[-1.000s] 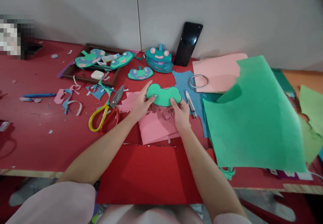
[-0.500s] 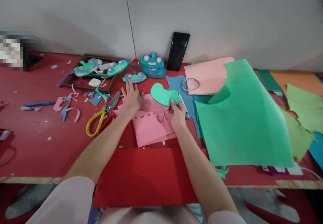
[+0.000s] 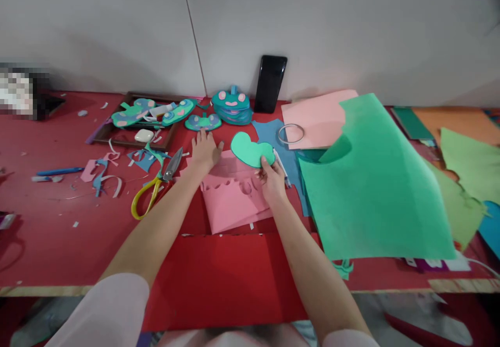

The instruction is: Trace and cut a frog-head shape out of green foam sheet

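Note:
My right hand [image 3: 272, 180] pinches a plain green cutout [image 3: 250, 149] with two rounded lobes and a dark edge, holding it by its right lobe. My left hand [image 3: 206, 154] rests with fingers spread at the upper left of the pink sheets [image 3: 230, 209]. Its fingertips are at the lower edge of a decorated green cutout [image 3: 203, 122] with blue and pink spots. Behind that lies a stack of teal cutouts [image 3: 231, 102], the top one bearing a pink-eyed face. Left of my left forearm are yellow-handled scissors [image 3: 156, 185], blades partly over scraps.
A dark tray [image 3: 130, 141] holds more decorated cutouts and a white case. A black phone [image 3: 271, 84] leans on the wall. A large green sheet [image 3: 375, 190] covers the right side, near a metal ring [image 3: 291, 133] and a white pen [image 3: 282, 167]. Red board [image 3: 226, 279] lies in front.
The view has shifted slightly. My left fingertips have drawn back a little from over the decorated cutout to its lower edge. The right hand still holds the plain green cutout in much the same place.

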A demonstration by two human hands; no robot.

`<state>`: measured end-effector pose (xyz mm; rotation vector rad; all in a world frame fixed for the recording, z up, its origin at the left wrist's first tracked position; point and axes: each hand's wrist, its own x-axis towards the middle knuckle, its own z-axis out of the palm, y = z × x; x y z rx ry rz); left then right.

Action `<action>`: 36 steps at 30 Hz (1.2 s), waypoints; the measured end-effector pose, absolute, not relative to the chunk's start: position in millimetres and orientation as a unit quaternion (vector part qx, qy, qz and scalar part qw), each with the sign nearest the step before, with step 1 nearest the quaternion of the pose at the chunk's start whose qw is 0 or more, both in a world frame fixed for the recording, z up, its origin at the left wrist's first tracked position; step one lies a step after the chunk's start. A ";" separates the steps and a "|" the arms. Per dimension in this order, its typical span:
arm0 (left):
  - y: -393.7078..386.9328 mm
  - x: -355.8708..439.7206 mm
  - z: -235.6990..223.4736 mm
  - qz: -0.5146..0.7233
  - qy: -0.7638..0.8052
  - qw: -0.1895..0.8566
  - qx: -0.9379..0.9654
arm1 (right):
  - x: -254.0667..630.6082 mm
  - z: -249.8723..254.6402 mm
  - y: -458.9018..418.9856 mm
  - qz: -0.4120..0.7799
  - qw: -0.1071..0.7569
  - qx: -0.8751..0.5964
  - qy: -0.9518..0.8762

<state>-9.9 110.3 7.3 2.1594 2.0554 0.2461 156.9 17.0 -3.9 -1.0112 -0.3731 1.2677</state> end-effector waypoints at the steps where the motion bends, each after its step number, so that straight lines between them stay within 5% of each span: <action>1: 113.8 -6.1 6.3 0.076 0.692 0.067 0.715 | 156.8 -4.0 16.8 0.564 0.672 -0.451 -0.165; 9: 115.1 -0.6 2.9 0.109 0.695 -0.013 0.711 | 157.6 -1.7 16.5 0.574 0.673 -0.441 -0.152; 15: 46.8 -0.3 19.1 0.151 0.607 -0.057 0.778 | 161.8 0.1 16.6 0.586 0.698 -0.400 -0.096; 24: 5.6 5.8 1.1 0.208 0.517 0.125 0.821 | 156.5 -3.4 14.2 0.576 0.644 -0.460 -0.208; 30: 38.7 -20.3 -6.9 0.259 0.621 0.097 0.734 | 153.7 -7.6 14.4 0.559 0.638 -0.469 -0.245; 36: 49.8 -27.3 -17.2 0.265 0.591 0.117 0.753 | 146.6 -6.9 7.9 0.493 0.542 -0.572 -0.368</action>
